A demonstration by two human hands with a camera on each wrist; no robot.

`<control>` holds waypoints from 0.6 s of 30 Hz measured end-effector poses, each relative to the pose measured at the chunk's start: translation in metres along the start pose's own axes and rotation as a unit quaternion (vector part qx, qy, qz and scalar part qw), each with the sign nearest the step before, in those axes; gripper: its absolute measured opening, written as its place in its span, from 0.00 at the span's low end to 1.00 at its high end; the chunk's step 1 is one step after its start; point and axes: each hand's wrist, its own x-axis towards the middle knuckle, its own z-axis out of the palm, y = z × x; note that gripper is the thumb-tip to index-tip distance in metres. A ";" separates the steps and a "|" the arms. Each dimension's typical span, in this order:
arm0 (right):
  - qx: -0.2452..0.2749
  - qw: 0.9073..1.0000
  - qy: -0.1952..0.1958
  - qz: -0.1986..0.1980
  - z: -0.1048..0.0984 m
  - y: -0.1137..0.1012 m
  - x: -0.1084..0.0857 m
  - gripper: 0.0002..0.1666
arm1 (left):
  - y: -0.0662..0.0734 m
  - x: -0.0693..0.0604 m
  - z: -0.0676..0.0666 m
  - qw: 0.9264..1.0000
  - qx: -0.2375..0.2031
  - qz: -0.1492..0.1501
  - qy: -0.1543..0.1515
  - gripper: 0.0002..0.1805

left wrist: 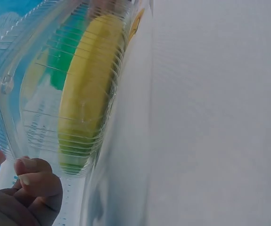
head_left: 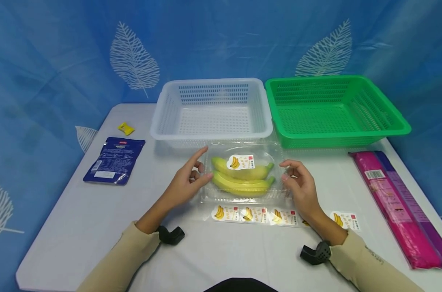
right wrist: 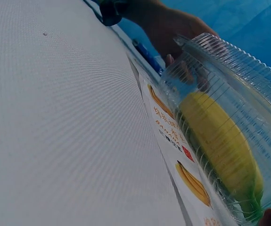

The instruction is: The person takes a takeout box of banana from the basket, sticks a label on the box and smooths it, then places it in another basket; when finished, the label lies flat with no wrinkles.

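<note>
From the head view, my left fingers (head_left: 190,163) stand at the left edge of a clear plastic box (head_left: 259,152), index and thumb spread well apart with their tips at the lid, the others loosely bent. My right fingers (head_left: 299,168) are at its right edge, relaxed and slightly curved, with a gap between index and thumb; I cannot tell how firmly either side touches. The box lies flat on the white worktop (head_left: 192,251) between them, two bananas (head_left: 241,187) inside and a banana label (head_left: 240,162) on top. Just on its near side runs a strip of labels (head_left: 255,215); more show right of my right wrist, though I cannot tell if they are joined. Beyond the box sit a white basket (head_left: 210,138) at left and a green basket (head_left: 345,136) at right. A blue pouch (head_left: 113,161) and a small yellow packet (head_left: 126,129) lie far left, a pink and purple pack (head_left: 392,202) far right.

From the left wrist, my bent left fingers meet the box's left end, its ribbed near wall showing one banana closely.

From the right wrist, the strip lies along the box's near side, and only a blurred bit of my right fingers shows in the corner.
</note>
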 end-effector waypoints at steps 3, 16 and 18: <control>-0.005 1.000 -0.003 -0.002 0.000 0.000 0.000 0.17 | -0.001 0.000 0.000 1.000 -0.017 -0.006 -0.002 0.41; -0.126 0.992 -0.016 -0.015 -0.003 -0.005 0.000 0.22 | -0.003 0.000 0.000 0.999 -0.026 -0.013 -0.016 0.40; -0.163 0.986 -0.029 -0.025 -0.005 -0.006 0.002 0.24 | -0.003 0.000 0.000 0.999 -0.029 -0.015 -0.015 0.40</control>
